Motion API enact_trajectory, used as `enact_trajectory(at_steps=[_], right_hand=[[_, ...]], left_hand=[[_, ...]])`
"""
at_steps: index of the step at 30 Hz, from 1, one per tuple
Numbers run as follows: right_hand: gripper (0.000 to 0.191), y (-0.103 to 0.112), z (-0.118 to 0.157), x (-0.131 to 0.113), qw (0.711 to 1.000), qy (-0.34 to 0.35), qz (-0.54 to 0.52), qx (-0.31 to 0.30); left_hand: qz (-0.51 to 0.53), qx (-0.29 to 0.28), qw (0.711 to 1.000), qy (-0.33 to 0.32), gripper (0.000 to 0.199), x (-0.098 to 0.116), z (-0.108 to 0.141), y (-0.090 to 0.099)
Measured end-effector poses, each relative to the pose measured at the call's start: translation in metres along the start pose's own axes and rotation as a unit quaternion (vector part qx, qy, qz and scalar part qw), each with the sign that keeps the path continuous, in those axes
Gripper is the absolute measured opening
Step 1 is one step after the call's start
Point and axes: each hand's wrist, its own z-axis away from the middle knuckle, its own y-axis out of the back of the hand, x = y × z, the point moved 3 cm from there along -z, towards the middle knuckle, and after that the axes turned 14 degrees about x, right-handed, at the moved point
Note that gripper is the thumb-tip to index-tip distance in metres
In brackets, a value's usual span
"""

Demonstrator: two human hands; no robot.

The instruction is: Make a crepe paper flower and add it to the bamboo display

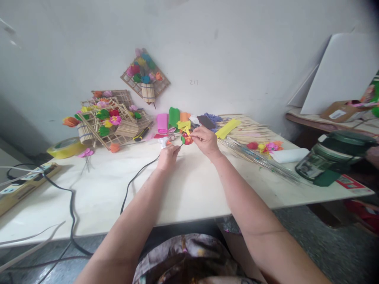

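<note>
Near the middle of the white table [139, 201], my left hand [168, 157] is closed in a pinch on the thin stem of a small red and green paper flower [187, 139]. My right hand [206, 142] has its fingers pinched at the right side of that flower; whether they grip a petal is too small to tell. Just behind the flower lies a piece of yellow paper [184, 126]. A white object [162, 142] shows beside my left hand. Rolls of pink paper [162, 123] and green paper [174, 117] stand behind my hands.
Bamboo lattices with paper flowers [111, 118] are piled at the left, near yellow tape [65, 148] and a power strip [26, 185]. Wires [266, 161], thin sticks [251, 128], a white roll [290, 155] and a green jug [331, 157] lie or stand at the right. A black cable [134, 177] crosses the table.
</note>
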Motion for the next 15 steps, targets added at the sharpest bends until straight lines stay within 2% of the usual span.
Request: enact_trajectory(at_steps=[9,15], right_hand=[[0.022,0.0024,0.0,-0.0034,0.999,0.032,0.018,-0.032],[0.025,0.0021,-0.0032,-0.0063,0.995,-0.022,-0.086,-0.036]], left_hand=[[0.005,0.0,1.0,-0.008,0.021,-0.0014,0.0004,-0.0013],[0.018,0.009,1.0,-0.002,0.019,-0.005,0.0007,-0.0021]])
